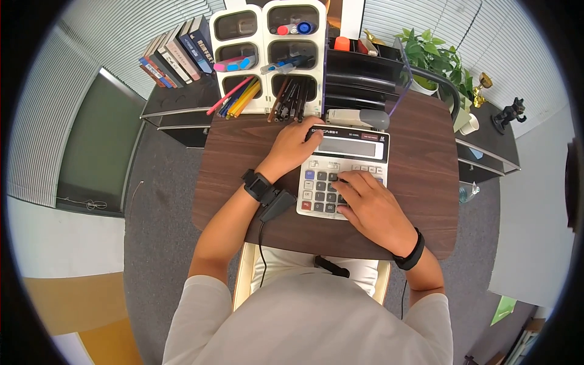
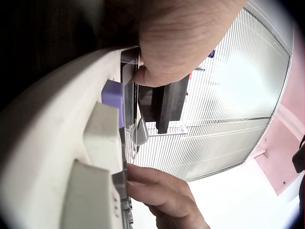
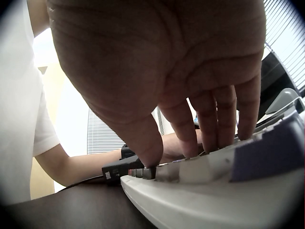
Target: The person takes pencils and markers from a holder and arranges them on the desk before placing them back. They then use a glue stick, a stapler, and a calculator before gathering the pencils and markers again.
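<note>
So the calculator (image 1: 347, 159) sits on the dark wood-look desk (image 1: 420, 152), a bit right of the middle, display at the far end and keys at the near end. The left hand (image 1: 294, 146) has its far left corner pinched, thumb over the face by the display and forefinger along the far edge; can't really tell what the other fingers are doing. The right hand (image 1: 374, 210) is over the keys from the near right, fingers reaching down a little spread, tips on or right at the keys, thumb down too. Which key is actually pressed, no idea, the hand covers them

Both wrists have black straps, and a black box (image 1: 277, 205) with a cable hangs off the left one, just left of the calculator. Right past the calculator's far edge lies a grey and white stapler-looking thing (image 1: 356, 117). Far left of that is a white organizer (image 1: 265, 61) with coloured pencils (image 1: 240, 97), dark pencils (image 1: 291, 100) and markers in its slots, next to a black rack (image 1: 359, 79). Further out: a row of books (image 1: 179, 52) far left, then a leafy plant (image 1: 426, 52), a gold trophy (image 1: 482, 88) and a black figurine (image 1: 510, 115) far right
</note>
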### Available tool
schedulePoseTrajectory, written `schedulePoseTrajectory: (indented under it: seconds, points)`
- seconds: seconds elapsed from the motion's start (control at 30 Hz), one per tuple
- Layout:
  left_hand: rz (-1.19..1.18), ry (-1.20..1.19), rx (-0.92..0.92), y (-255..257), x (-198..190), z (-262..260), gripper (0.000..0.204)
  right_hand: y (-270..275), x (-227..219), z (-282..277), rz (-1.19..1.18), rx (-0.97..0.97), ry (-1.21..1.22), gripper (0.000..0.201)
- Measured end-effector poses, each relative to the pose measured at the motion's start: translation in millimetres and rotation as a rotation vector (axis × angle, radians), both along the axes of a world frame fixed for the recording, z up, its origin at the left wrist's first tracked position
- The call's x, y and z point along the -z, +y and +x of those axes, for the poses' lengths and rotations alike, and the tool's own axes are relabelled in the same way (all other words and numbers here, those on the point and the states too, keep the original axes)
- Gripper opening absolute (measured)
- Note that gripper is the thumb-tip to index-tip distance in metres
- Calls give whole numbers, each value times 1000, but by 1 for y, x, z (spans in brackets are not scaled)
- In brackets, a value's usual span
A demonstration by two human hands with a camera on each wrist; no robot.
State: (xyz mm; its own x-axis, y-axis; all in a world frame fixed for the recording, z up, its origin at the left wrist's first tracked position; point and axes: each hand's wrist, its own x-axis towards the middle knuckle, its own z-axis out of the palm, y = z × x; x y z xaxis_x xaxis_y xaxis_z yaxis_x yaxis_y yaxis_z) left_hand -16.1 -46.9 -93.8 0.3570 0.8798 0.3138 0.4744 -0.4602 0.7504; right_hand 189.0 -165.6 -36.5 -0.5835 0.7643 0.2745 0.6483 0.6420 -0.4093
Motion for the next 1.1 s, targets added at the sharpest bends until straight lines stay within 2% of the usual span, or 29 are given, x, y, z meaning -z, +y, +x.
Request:
schedulePoseTrajectory:
  seconds: [1.1]
  points:
    - [-36, 57, -22, -1, -5, 0, 24, 0, 0, 1, -13, -3, -6, 37]
